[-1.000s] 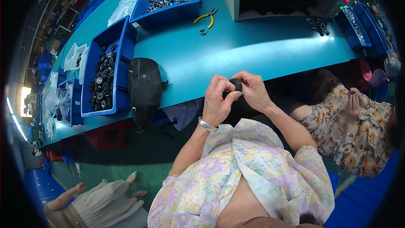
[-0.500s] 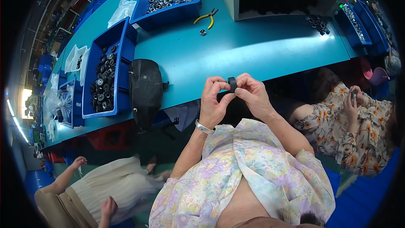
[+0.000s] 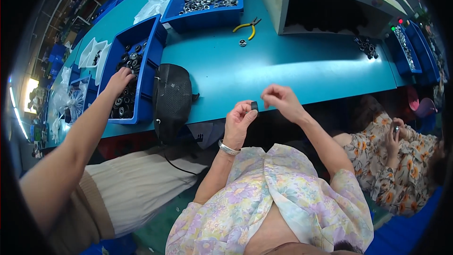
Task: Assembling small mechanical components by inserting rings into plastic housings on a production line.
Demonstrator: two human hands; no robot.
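My left hand [image 3: 240, 119] pinches a small black round part [image 3: 254, 108] between thumb and fingers, its dark rim seen edge-on. A silver band circles that wrist. Just to the right, apart from the part, my right hand [image 3: 282, 102] is raised with thumb and fingertips drawn together; whatever they hold, if anything, is too small to make out. Both hands are over the near edge of the teal table [image 3: 226, 75]. Nearest my left hand on the table is a black mesh bag [image 3: 173, 94].
Another person's hand [image 3: 121, 81] reaches into a blue bin [image 3: 153, 61] of black round parts. Farther back stand a blue bin [image 3: 203, 20] of metal parts, yellow-handled pliers [image 3: 251, 29], a metal ring part [image 3: 242, 43] and a pale box [image 3: 283, 9]. A person in a floral dress [image 3: 401, 170] sits at right.
My right hand has come off the black part and moved right; my left hand keeps it. At left, another person's arm has reached into the bin. The view has shifted slightly.
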